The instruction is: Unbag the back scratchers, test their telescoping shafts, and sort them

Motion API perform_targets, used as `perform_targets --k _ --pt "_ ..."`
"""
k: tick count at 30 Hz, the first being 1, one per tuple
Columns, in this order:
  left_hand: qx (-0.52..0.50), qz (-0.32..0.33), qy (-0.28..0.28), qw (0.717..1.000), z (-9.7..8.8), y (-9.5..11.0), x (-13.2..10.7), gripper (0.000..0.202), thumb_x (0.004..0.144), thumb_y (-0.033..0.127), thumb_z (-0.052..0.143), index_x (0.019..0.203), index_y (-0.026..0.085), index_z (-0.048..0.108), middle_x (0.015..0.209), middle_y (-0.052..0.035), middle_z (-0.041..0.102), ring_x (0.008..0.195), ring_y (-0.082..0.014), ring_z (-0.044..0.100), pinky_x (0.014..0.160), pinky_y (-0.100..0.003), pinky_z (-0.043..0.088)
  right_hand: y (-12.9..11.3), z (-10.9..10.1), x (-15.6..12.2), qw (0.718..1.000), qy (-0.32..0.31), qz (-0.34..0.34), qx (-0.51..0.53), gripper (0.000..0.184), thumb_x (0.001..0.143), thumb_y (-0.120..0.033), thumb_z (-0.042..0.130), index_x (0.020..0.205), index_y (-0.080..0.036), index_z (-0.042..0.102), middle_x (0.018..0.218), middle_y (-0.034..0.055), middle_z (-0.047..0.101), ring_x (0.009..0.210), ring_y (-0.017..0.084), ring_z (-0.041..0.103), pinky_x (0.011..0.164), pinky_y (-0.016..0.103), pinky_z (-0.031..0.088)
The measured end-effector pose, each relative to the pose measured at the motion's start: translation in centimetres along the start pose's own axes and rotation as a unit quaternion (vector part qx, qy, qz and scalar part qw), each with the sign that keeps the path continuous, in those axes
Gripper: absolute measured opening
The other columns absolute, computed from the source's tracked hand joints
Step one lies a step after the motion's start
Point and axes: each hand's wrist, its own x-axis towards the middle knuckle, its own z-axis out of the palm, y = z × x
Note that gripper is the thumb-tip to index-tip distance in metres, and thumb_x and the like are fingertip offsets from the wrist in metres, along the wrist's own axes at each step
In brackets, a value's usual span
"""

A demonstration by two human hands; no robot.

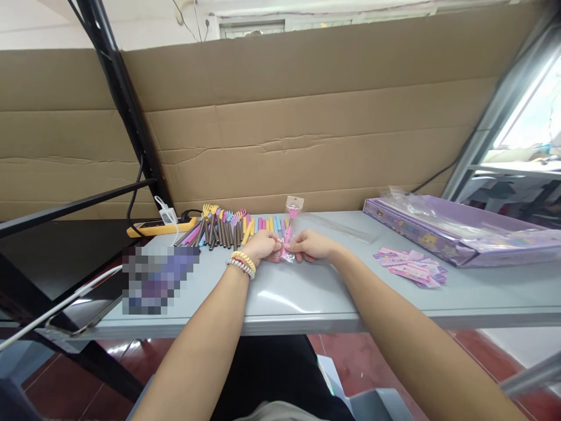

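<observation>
A clear plastic bag [295, 202] with a hang-hole top stands out at the middle of the table. Inside it is a pink back scratcher [287, 234], its claw end towards the bag's top. My left hand [265, 245] pinches the bag's lower left side, and my right hand [312, 245] pinches the lower right side, fingers closed. Just beyond my left hand lies a row of coloured handles [267, 224] in pink, yellow and blue. Left of these is a pile of back scratchers [221, 229] with dark shafts and coloured claw heads.
Printed cards [412, 268] lie in a loose heap at right, before a purple box [421, 240] with clear bags on it. A clear plastic strip [339, 227] lies behind my right hand. A yellow power strip [151, 228] sits at left. Cardboard [307, 123] walls the back.
</observation>
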Motion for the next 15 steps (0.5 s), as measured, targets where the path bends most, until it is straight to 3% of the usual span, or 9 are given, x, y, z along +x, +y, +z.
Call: perform_targets --k 4,8,15 --pt "-0.064 -0.058 -0.066 0.994 -0.09 0.24 -0.24 0.013 0.072 0.003 0.053 0.063 0.012 0.052 0.054 -0.0014 0.055 0.05 -0.0111 0.056 0.049 -0.023 0.051 -0.05 0.07 -0.08 0.995 -0.014 0.031 0.094 0.041 0.065 -0.048 0.07 0.049 -0.014 0.052 0.043 0.0007 0.054 0.03 0.004 0.033 0.033 0.022 0.019" --pt "-0.088 -0.062 -0.117 0.987 -0.35 0.19 -0.31 0.009 0.075 0.01 0.059 0.068 0.012 0.055 0.058 -0.0028 0.058 0.056 -0.0121 0.06 0.052 -0.023 0.053 -0.2 0.03 -0.25 0.993 -0.014 0.053 0.102 0.038 0.064 -0.042 0.072 0.049 -0.013 0.051 0.041 0.0006 0.054 0.028 0.003 0.032 0.03 0.02 0.018" --pt "-0.064 -0.036 -0.054 0.996 -0.18 -0.22 -0.19 0.022 0.067 0.006 0.07 0.061 0.014 0.05 0.053 0.0002 0.054 0.05 -0.0101 0.055 0.048 -0.02 0.048 -0.46 0.1 -0.36 0.991 -0.02 0.056 0.118 0.036 0.064 -0.041 0.073 0.053 -0.014 0.053 0.039 0.0007 0.054 0.027 0.004 0.032 0.028 0.02 0.018"
